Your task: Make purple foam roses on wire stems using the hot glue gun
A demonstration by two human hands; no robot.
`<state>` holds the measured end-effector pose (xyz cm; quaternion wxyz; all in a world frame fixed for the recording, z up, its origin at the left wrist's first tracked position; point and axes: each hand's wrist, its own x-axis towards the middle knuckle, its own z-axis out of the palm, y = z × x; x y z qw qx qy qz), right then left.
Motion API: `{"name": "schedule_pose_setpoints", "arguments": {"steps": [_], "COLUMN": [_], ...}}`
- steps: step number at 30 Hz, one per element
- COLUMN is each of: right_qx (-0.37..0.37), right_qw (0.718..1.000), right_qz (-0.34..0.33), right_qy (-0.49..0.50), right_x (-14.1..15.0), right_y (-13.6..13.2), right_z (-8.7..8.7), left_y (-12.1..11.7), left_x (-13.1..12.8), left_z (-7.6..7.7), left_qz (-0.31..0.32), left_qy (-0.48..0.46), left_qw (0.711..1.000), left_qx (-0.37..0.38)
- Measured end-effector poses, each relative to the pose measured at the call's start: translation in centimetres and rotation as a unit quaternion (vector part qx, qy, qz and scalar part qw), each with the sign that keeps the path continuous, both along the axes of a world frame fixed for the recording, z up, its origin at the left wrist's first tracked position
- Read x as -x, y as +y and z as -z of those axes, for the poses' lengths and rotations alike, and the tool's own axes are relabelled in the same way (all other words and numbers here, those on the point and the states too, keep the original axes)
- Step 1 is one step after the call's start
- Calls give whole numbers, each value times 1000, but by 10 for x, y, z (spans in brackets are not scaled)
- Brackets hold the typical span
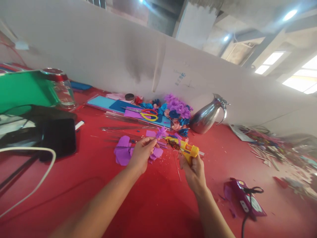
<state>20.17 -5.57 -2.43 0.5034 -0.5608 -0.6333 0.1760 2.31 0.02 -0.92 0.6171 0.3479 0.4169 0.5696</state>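
Observation:
My right hand (194,168) grips a yellow glue gun (184,147), its nozzle pointing left toward a small purple paper flower (161,133). My left hand (142,152) pinches the flower's thin stem, fingers closed, just above a heap of purple paper petals (123,150) lying on the red table (153,198). The two hands are close together, a little apart.
Behind the hands lie scissors (149,114) on blue and purple sheets, a bunch of paper flowers (177,112) and a steel jug (206,115). A black case (49,132), white cable and glass jar (60,87) sit left. A purple power strip (244,196) lies right, scraps beyond it.

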Motion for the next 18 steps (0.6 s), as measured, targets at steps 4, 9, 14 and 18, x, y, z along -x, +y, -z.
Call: {"name": "schedule_pose_setpoints", "arguments": {"steps": [4,9,14,18], "right_qx": [3,10,6,-11], "right_qw": [1000,1000,1000,1000], "right_qz": [2,10,4,18], "right_qy": [-17,-17,-9,14], "right_x": [0,1,2,4], "right_y": [1,1,2,2], "right_z": [1,0,-1,1], "left_y": [0,-3,-5,-5], "left_x": [0,0,0,-1], "left_z": [-1,-3,-5,-4], "left_qz": [4,19,28,23], "left_qy": [-27,-11,-3,10], "left_qw": [1000,1000,1000,1000], "left_qx": [13,13,10,0]}}
